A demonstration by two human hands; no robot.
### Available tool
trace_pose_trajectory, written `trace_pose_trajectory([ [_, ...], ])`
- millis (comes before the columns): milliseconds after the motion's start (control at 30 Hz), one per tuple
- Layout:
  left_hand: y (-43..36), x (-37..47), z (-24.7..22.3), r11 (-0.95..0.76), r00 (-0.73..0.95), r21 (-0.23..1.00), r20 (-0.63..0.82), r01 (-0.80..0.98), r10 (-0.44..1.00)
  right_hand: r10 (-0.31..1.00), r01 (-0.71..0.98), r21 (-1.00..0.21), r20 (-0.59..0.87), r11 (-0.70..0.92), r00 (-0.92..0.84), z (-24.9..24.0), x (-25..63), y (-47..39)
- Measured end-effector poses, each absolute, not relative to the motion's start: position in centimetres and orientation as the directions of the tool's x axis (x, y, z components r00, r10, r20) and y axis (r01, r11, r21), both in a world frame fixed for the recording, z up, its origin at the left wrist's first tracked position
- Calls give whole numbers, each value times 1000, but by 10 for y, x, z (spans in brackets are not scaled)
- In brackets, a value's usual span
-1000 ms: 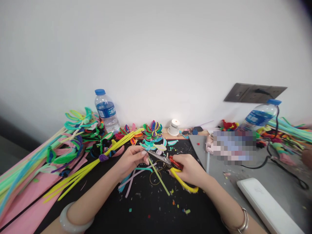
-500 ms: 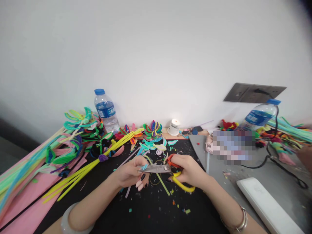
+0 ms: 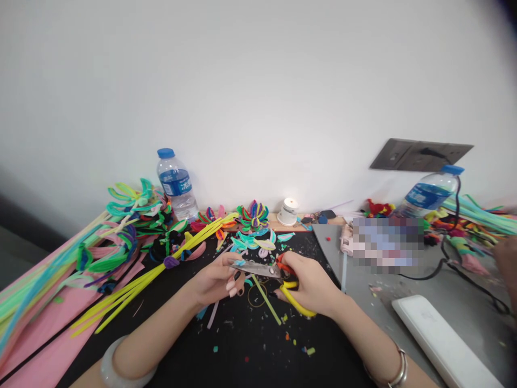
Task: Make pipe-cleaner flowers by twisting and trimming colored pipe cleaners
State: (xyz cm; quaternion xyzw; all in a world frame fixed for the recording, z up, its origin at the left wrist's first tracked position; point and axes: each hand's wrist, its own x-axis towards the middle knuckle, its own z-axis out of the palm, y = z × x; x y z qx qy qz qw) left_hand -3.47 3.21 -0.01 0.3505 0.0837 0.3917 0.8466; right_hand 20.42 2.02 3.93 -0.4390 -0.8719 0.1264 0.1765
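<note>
My right hand grips scissors by their red and yellow handles, with the metal blades pointing left. At the blade tips, my left hand pinches a small light-blue fuzzy pipe cleaner piece; most of it is hidden by the fingers. Whether the blades touch that piece I cannot tell. Beneath the scissors, a yellow-green pipe cleaner lies on the black mat beside a thin ring. Behind my hands lie turquoise and pale pipe cleaner petals.
Yellow pipe cleaners and finished looped flowers crowd the left. A water bottle and a white spool stand near the wall. At right are a glue gun, a white case, a black cable and another person's hand.
The scissors and my right hand have shifted slightly up and left. My left hand has risen a little, still pinching the light-blue piece. Another person's hand at right has moved slightly.
</note>
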Motion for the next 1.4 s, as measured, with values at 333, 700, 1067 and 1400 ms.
trace_pose_trajectory([
  [333,32,-35,-5,474,706,661,120,-581,698,816,706,-431,154,562,-557,40,203,18],
  [700,31,-34,3,508,779,718,74,-475,623,782,658,-454,161,601,-603,40,199,15],
  [1067,31,-34,3,530,789,713,54,-459,612,697,633,-291,305,717,-649,37,202,16],
  [1400,32,-35,-1,539,794,706,53,-458,605,716,656,-289,236,697,-657,37,203,15],
])
